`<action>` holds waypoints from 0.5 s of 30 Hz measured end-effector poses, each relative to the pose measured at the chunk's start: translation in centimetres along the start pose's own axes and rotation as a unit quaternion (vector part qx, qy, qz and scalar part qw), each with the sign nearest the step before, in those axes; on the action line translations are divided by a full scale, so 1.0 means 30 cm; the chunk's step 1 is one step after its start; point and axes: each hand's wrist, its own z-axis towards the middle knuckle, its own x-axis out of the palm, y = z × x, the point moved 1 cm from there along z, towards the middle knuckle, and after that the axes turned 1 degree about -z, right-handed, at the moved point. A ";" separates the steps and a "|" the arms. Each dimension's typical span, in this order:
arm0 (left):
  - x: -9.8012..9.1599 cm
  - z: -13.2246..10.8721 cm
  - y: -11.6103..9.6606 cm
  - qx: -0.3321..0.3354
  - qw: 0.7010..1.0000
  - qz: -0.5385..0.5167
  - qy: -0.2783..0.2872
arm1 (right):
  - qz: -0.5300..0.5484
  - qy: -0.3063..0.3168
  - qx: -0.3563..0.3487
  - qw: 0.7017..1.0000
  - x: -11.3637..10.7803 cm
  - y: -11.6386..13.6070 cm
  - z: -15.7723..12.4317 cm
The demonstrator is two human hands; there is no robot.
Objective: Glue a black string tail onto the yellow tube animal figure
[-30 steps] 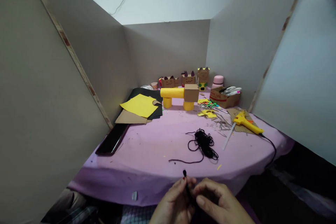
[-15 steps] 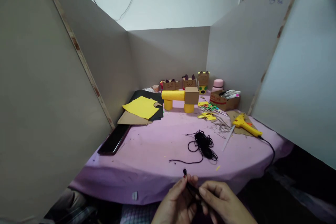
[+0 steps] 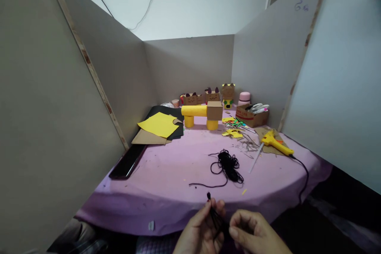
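Both hands are low at the bottom edge, just below the table's front rim. My left hand (image 3: 202, 228) pinches a short piece of black yarn (image 3: 212, 207) whose knotted tip sticks up above its fingers. My right hand (image 3: 253, 232) is curled beside it, fingers closed near the lower end of the same strand. A tangled bundle of black yarn (image 3: 228, 164) lies on the purple tablecloth (image 3: 166, 174) a little beyond the hands, with a loose tail trailing left.
A yellow glue gun (image 3: 275, 142) with a black cord lies at right. A yellow tube-and-cardboard-box figure (image 3: 205, 113) stands mid-back, small cardboard animal boxes behind it. Yellow and black paper sheets (image 3: 159, 125) and a dark phone (image 3: 126, 161) lie at left. White partition boards wall in the table.
The view has tilted slightly upward and leftward. My right hand has slid a little down and right, away from the left hand, which keeps its pinch on the yarn piece.
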 end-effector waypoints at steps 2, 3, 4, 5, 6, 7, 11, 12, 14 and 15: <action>-0.001 0.003 -0.003 -0.003 1.000 0.007 0.004 | -0.020 -0.008 -0.013 1.000 -0.004 -0.003 -0.002; -0.002 0.005 -0.003 -0.005 1.000 0.010 0.008 | -0.028 -0.013 -0.015 0.999 -0.006 -0.004 -0.003; -0.003 0.006 -0.004 -0.005 1.000 0.011 0.011 | -0.034 -0.019 -0.012 0.999 -0.008 -0.006 -0.003; -0.004 0.008 -0.005 -0.004 1.000 0.007 0.013 | -0.040 -0.027 -0.008 0.999 -0.010 -0.007 -0.004; -0.004 0.009 -0.005 -0.004 1.000 0.003 0.015 | -0.045 -0.037 -0.004 0.998 -0.012 -0.007 -0.005; -0.003 0.009 -0.005 -0.004 1.000 -0.001 0.015 | -0.051 -0.048 -0.003 0.998 -0.014 -0.006 -0.007; 0.006 0.007 -0.001 -0.003 1.000 -0.007 0.012 | -0.070 -0.064 -0.019 0.995 -0.012 0.003 -0.011; 0.008 0.006 0.001 0.002 1.000 -0.005 0.009 | -0.077 -0.063 -0.028 0.995 -0.009 0.006 -0.011; 0.013 0.005 0.006 0.010 1.000 0.000 0.006 | -0.106 -0.064 -0.050 0.991 -0.003 0.011 -0.007; 0.014 0.006 0.009 0.013 1.000 0.002 0.007 | -0.128 -0.066 -0.060 0.988 0.000 0.012 -0.004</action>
